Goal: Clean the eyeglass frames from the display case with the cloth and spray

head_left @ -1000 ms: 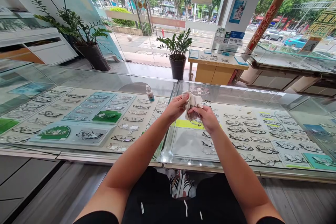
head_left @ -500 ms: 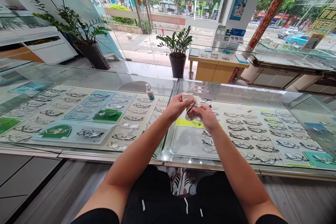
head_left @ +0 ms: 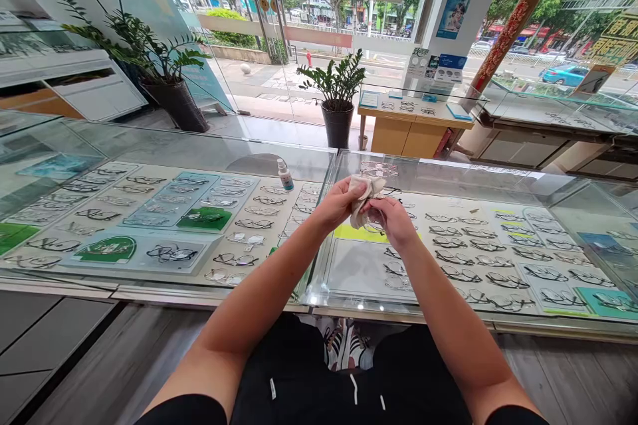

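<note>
Both my hands meet above the glass display counter (head_left: pixel 448 176). My left hand (head_left: pixel 335 204) pinches a crumpled beige cloth (head_left: pixel 363 192). My right hand (head_left: pixel 395 220) holds a pair of thin-framed glasses (head_left: pixel 375 224), partly wrapped in the cloth and mostly hidden by my fingers. The cloth presses against one lens. A small spray bottle (head_left: pixel 285 176) with a white cap stands on the glass to the left of my hands.
Under the glass lie several rows of eyeglass frames (head_left: pixel 478 259) on trays. Two potted plants (head_left: pixel 337 103) stand on the floor beyond the counter. A wooden table (head_left: pixel 413 126) with displays stands further back, by the windows.
The cloth has shifted and bunched between my fingers as both hands rub the glasses. My hands stay in nearly the same place above the counter.
</note>
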### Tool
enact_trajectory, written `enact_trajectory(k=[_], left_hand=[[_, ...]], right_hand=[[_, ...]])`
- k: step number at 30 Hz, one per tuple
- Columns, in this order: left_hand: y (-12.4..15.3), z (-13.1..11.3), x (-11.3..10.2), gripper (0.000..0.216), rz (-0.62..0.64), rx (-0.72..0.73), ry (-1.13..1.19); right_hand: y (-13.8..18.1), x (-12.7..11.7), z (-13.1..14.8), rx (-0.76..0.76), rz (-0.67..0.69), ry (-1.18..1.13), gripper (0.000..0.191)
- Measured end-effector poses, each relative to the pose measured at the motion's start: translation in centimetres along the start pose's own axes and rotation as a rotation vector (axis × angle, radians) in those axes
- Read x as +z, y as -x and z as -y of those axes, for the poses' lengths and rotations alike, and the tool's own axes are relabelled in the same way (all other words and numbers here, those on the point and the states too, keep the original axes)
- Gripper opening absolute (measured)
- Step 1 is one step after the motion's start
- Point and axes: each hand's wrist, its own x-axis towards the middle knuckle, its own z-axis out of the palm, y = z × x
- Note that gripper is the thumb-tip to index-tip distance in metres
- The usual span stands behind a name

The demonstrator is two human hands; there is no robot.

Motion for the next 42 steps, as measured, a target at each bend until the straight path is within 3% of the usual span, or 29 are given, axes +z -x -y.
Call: enact_trajectory(k=[4, 13, 25, 38, 42], left_hand=[[0.3, -0.5, 0.2, 0.053, 0.01, -0.023, -0.008], [-0.1, 0.4, 0.3, 0.053, -0.168, 0.059, -0.027], [0.8, -1.1, 0.0, 0.051, 0.064, -0.021, 0.001], [0.4, -0.1, 0.6, 0.06, -0.084, 0.105, -0.082], [0.5, -0.4, 0.7, 0.062, -0.036, 0.092, -0.06]], right_hand=[[0.0, -0.1, 0.1, 0.008, 0.003, -0.02, 0.025], [0.2, 0.4, -0.5, -0.074, 0.009, 0.082, 0.028], [0.7, -0.7, 0.5, -0.133, 0.017, 0.095, 0.021], [1.2, 0.1, 1.0, -0.178, 0.062, 0.22, 0.023], [1.0, -0.3, 0.9, -0.197, 0.044, 0.188, 0.023]])
